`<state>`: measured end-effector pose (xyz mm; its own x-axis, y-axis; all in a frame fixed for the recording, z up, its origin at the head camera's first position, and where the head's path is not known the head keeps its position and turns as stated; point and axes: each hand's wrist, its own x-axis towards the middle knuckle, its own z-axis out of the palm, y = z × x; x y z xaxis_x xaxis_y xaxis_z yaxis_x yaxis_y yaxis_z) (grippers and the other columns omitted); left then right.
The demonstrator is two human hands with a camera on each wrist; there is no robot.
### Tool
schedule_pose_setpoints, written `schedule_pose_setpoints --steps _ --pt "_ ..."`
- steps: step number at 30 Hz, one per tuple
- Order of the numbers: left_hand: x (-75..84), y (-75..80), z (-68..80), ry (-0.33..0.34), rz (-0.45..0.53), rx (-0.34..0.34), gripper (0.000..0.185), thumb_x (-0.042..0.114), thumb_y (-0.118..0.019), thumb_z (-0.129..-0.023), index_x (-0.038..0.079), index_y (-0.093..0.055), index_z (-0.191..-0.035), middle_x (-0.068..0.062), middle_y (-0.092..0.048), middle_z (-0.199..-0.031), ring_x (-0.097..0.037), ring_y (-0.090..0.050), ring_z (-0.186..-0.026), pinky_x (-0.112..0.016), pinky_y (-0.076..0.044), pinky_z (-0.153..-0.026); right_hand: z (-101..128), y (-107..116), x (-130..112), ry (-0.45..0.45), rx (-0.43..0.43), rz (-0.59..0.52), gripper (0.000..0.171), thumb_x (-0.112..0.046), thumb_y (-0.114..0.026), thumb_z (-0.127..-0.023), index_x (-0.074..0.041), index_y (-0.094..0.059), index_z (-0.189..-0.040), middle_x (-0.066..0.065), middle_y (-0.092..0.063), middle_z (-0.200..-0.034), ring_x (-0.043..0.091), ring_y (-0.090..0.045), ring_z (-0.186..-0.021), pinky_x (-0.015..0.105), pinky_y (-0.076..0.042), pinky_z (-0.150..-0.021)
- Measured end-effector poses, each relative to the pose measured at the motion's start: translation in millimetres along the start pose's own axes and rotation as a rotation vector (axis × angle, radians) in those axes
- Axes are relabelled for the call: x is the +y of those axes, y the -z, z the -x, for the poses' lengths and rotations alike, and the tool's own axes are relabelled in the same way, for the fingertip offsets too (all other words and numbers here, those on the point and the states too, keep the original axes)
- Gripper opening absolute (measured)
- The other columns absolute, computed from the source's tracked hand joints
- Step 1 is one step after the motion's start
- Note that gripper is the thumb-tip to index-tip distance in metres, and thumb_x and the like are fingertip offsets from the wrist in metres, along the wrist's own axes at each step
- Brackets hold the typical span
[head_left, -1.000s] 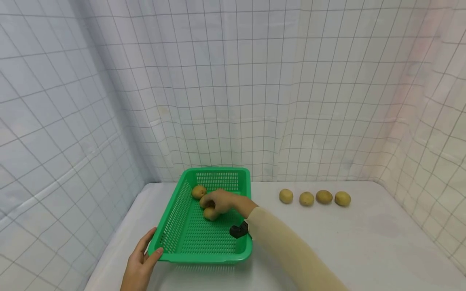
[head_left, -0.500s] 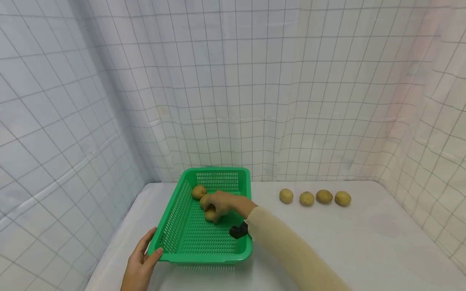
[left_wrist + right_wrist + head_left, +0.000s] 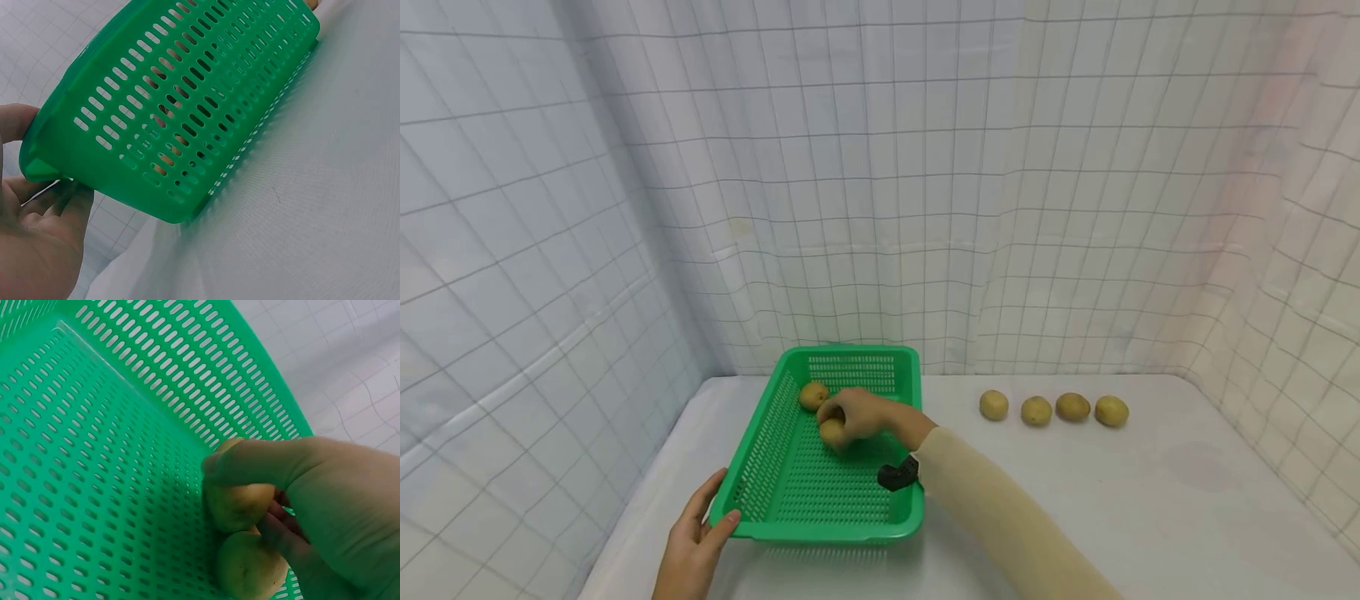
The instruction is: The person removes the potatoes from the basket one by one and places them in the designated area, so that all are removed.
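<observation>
Right now, seen from beside the table:
Setting: white table (image 3: pixel 1150 500) enclosed by gridded white curtains
Basket: green slotted basket (image 3: pixel 820 492) at the table's left part, long axis running from the person toward the back curtain, open side up
Left hand: left hand (image 3: pixel 694 546) grips the basket's near left corner, thumb on the rim and fingers curled beneath, apparently steadying the basket
Right hand: right hand (image 3: pixel 865 414) reaches into the basket's far half, fingers curled around a potato (image 3: pixel 832 431); the wrist view shows this potato (image 3: pixel 237 505) pinched between thumb and fingers
Held potato: oval, inside the basket and low over its floor; whether it is lifted clear I cannot tell; its long axis lies roughly flat, across the fingers
Other potatoes in basket: one (image 3: pixel 812 395) near the far left wall; the wrist view shows another (image 3: pixel 250 567) touching the held one
Row on table: four potatoes (image 3: pixel 1052 408) side by side, well right of the basket, probably laid out deliberately
Sleeve: cream sleeve (image 3: pixel 1000 517), dark wrist device (image 3: pixel 897 475)
</observation>
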<state>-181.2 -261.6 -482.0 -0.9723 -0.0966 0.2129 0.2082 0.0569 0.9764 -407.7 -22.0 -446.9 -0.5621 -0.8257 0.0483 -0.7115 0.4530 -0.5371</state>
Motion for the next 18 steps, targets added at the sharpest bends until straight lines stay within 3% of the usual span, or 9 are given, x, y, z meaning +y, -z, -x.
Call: schedule_pose_setpoints --steps 5,8,18 --pt "0.4 -1.0 0.8 -0.004 -0.003 0.001 0.069 0.004 -0.058 -0.106 -0.014 -0.016 -0.157 -0.034 -0.012 -0.162 0.012 -0.049 -0.119 -0.018 -0.051 -0.094 1 3 -2 0.010 0.066 -0.233 0.051 -0.009 -0.083 -0.085 0.002 -0.067 -0.132 0.004 -0.067 -0.124 0.010 -0.062 -0.101 0.023 -0.054 -0.083" --pt "0.1 -1.8 1.2 0.004 0.007 -0.001 0.070 0.004 -0.058 -0.106 -0.014 -0.015 -0.158 -0.034 -0.011 -0.162 0.011 -0.050 -0.119 -0.018 -0.052 -0.093 4 7 -4 -0.012 0.091 -0.334 0.055 -0.010 -0.083 -0.085 0.002 -0.065 -0.135 0.002 -0.065 -0.127 0.011 -0.062 -0.105 0.024 -0.055 -0.085" --pt "1.2 0.4 0.8 0.030 -0.025 0.006 0.071 0.007 -0.059 -0.106 -0.012 -0.015 -0.159 -0.032 -0.011 -0.163 0.013 -0.049 -0.118 -0.018 -0.052 -0.092 17 29 -18 -0.028 0.111 -0.405 0.054 -0.014 -0.085 -0.085 -0.006 -0.067 -0.136 -0.002 -0.062 -0.130 0.015 -0.063 -0.108 0.029 -0.057 -0.084"
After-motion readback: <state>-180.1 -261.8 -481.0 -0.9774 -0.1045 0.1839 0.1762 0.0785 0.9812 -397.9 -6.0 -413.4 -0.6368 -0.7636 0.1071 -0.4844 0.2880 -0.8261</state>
